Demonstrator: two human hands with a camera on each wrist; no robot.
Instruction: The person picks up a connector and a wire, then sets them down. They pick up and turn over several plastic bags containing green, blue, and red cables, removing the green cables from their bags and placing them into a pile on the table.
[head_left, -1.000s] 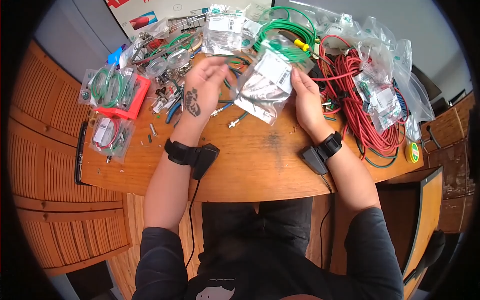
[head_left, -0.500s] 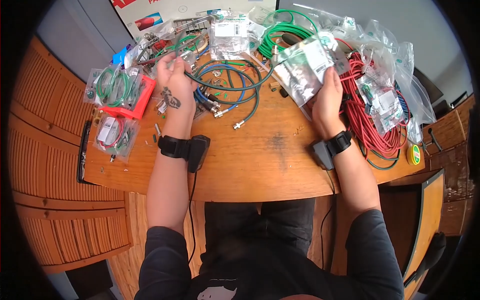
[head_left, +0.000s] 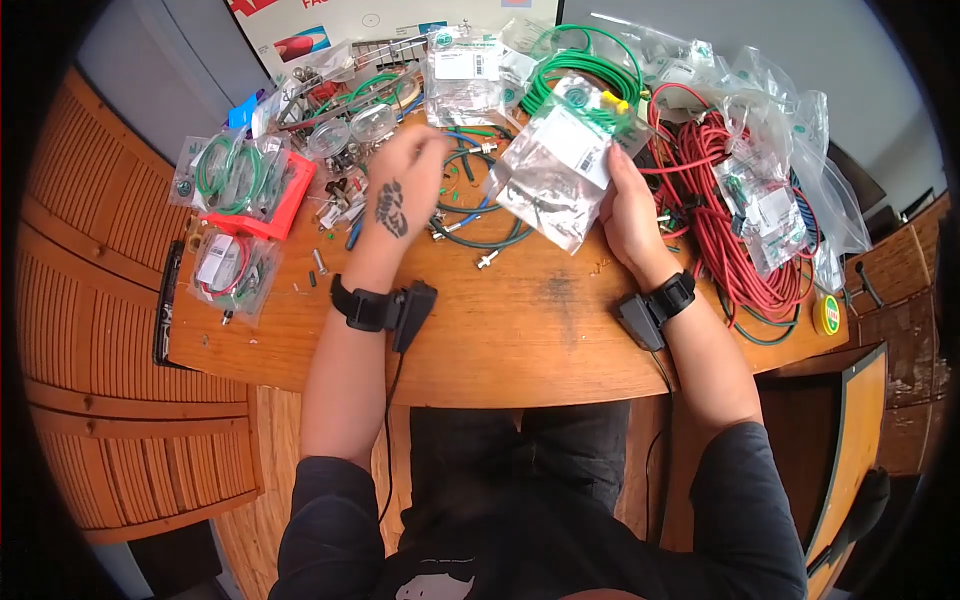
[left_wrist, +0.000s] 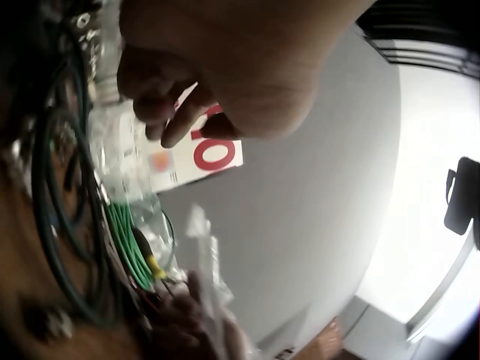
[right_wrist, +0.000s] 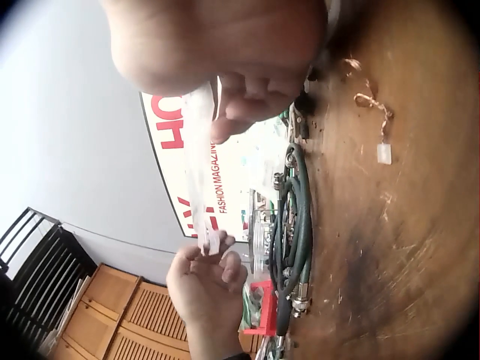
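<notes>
- The clear, glossy plastic bag with a white printed label (head_left: pixel 550 190) is raised above the brown wooden table (head_left: pixel 500 345), tilted in front of you; glare hides whether anything lies inside.
- Your right hand (head_left: pixel 637 222) pinches its right edge, thumb across the front, probably so the label faces you and the other side hangs free.
- Your left hand (head_left: pixel 402 190) hovers left of the bag, apart from it in the head view, fingers loosely bent with nothing visible between them; it seems placed there within easy reach.
- The dark green looped cable with silver metal connectors (right_wrist: pixel 305 210) lies on the table, between your hands.
- Beyond the bag sits a bright green cable coil (head_left: pixel 545 85); to its right, a heap of red cable (head_left: pixel 702 220), apparently set aside for working room.
</notes>
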